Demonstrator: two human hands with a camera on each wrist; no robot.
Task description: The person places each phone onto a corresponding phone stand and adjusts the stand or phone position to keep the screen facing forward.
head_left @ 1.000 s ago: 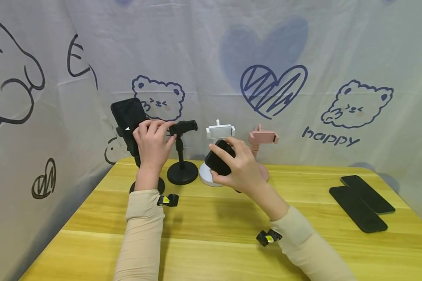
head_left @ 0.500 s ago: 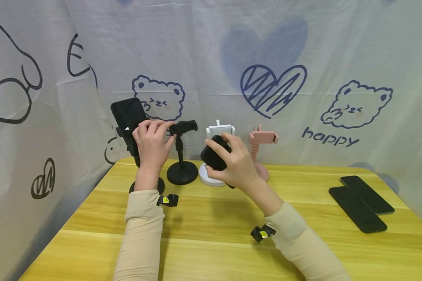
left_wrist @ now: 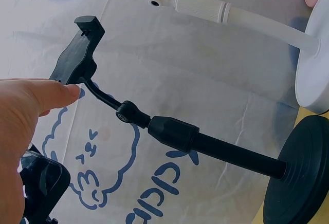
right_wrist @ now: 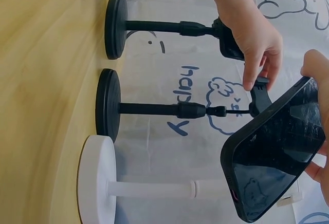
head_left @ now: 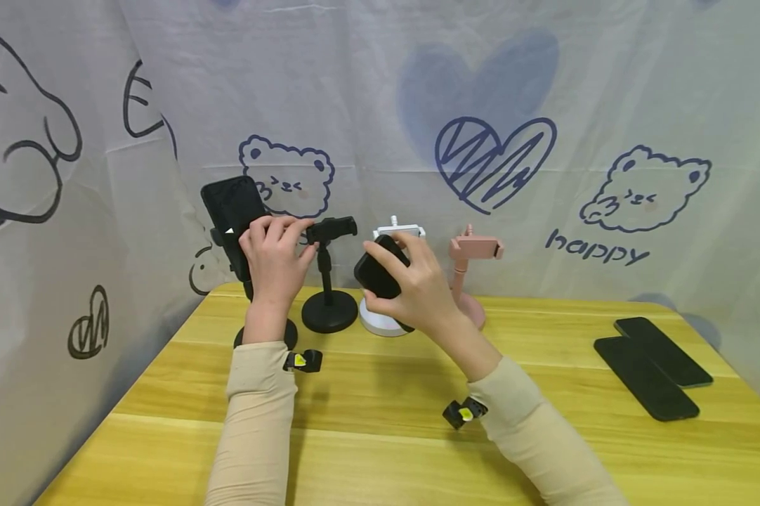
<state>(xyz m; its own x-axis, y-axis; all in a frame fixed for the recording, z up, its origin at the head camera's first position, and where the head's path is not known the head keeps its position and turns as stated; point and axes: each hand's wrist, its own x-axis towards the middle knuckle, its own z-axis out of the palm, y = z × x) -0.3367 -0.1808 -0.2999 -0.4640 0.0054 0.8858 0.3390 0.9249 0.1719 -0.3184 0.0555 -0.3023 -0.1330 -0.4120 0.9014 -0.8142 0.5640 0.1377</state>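
Observation:
My left hand (head_left: pixel 272 263) pinches the near end of the clamp on a black phone stand (head_left: pixel 338 228), thumb and fingers at the clamp's left side. This stand is upright on its round base, and its clamp has no phone in it. My right hand (head_left: pixel 426 292) grips a black phone (head_left: pixel 378 273) by its edges, in the air before the white phone stand (head_left: pixel 380 325) and to the right of the pinched clamp. In the right wrist view the phone (right_wrist: pixel 275 152) is tilted, its glossy face showing, and one corner overlaps the black clamp (right_wrist: pixel 261 98).
A second black stand at far left carries another phone (head_left: pixel 231 204), partly behind my left hand. To the right stands a pink phone stand (head_left: pixel 476 247). Two dark phones (head_left: pixel 647 379) lie overlapping on the wooden table (head_left: pixel 367 450) at right. A printed curtain (head_left: pixel 380 84) hangs behind.
My right hand has moved left with the phone, from the right part of the white stand toward the black clamp. My left hand has stayed at the clamp.

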